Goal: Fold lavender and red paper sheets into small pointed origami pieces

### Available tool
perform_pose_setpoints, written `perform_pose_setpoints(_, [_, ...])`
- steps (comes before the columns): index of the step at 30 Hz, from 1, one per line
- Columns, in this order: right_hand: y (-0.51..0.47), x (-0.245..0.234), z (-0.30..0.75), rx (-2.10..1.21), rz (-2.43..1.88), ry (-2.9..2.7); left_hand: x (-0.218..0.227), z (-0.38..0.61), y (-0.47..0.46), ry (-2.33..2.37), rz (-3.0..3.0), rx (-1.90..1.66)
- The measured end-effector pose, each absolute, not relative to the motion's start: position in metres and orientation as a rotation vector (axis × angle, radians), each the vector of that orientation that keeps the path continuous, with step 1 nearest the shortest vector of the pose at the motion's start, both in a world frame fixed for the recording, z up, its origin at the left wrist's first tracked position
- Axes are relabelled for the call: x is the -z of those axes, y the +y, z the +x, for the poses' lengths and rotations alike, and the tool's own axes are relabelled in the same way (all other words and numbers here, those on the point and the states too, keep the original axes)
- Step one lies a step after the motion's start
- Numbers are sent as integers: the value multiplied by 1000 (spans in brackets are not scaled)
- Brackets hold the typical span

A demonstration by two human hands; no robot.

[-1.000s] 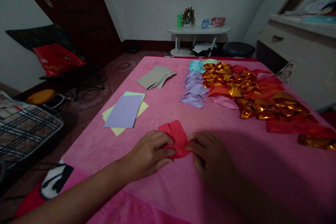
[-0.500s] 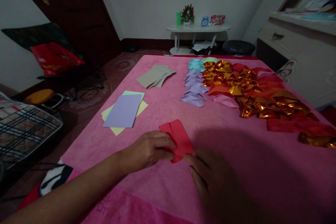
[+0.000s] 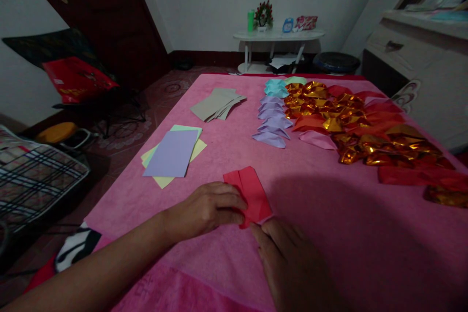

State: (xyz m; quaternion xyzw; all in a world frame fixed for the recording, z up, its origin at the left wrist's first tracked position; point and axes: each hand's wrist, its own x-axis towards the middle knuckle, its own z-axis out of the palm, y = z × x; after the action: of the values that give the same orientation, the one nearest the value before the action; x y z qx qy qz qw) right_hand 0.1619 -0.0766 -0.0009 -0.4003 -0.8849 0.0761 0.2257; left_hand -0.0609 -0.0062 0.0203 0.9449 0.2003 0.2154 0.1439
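A small folded sheet of red paper lies on the pink cloth in front of me, with a crease running lengthwise along its left part. My left hand is closed on its left side, fingers over the paper and thumb near the lower edge. At the near right corner, my right hand pinches the paper's edge with thumb and fingertips; the rest of this hand is in dark shadow. To the left lies a stack of purple, green and yellow paper sheets.
Grey paper sheets fan out farther back. Rows of folded purple paper pieces, shiny gold pieces and red pieces cover the right side of the pink-covered table. A white side table stands by the wall.
My right hand's thumb and fingers have shifted down slightly along the red paper's near edge. My left hand stays on the paper. The view has moved slightly.
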Motion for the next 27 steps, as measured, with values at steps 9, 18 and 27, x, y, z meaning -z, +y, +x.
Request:
perform_pose_setpoints(9, [-77, 0, 160, -113, -1099, -2444, -20, -58, -5, 648, 2558, -611])
perform_pose_setpoints(18, [-78, 2, 160, -220, -1171, -2420, -16, -52, -4, 800, 2299, -675])
perform_pose_setpoints(27, [-72, -4, 164, -356, -1164, -2351, -17, -48, -6, 853, 2294, -620])
